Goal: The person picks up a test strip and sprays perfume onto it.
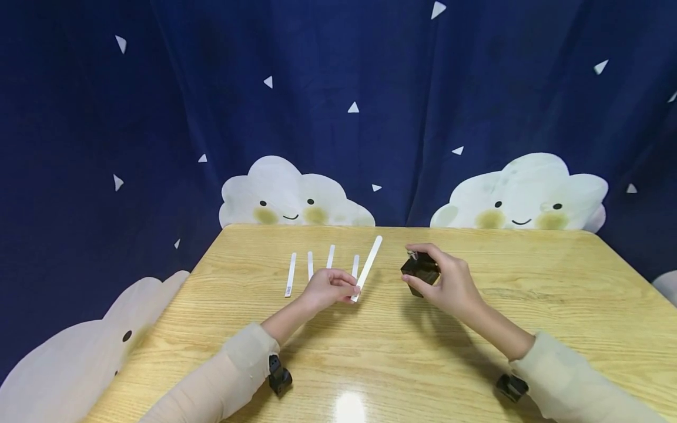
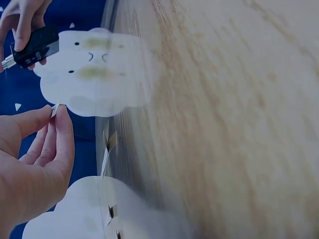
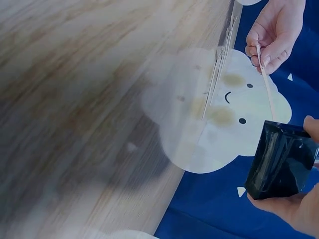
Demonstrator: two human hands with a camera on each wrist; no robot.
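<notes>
Between thumb and fingers my left hand (image 1: pixel 329 288) pinches the lower end of a white paper test strip (image 1: pixel 369 264), whose other end points up and away. My right hand (image 1: pixel 452 285) grips a dark glass perfume bottle (image 1: pixel 420 271) by its sides, tilted above the table, with the index finger at the metal spray nozzle (image 1: pixel 412 255). A gap separates bottle and strip in the head view. The right wrist view shows the bottle (image 3: pixel 279 162) large, with the strip (image 3: pixel 266 82) behind it. Several similar strips (image 1: pixel 291 275) lie left of the held one, partly hidden by my left hand.
The light wooden table (image 1: pixel 349 352) fills the foreground. A dark blue curtain (image 1: pixel 328 135) with clouds and white triangles hangs beyond its far edge. Black wrist cameras sit at both cuffs, the left camera (image 1: pixel 278 376) and the right camera (image 1: pixel 511 388).
</notes>
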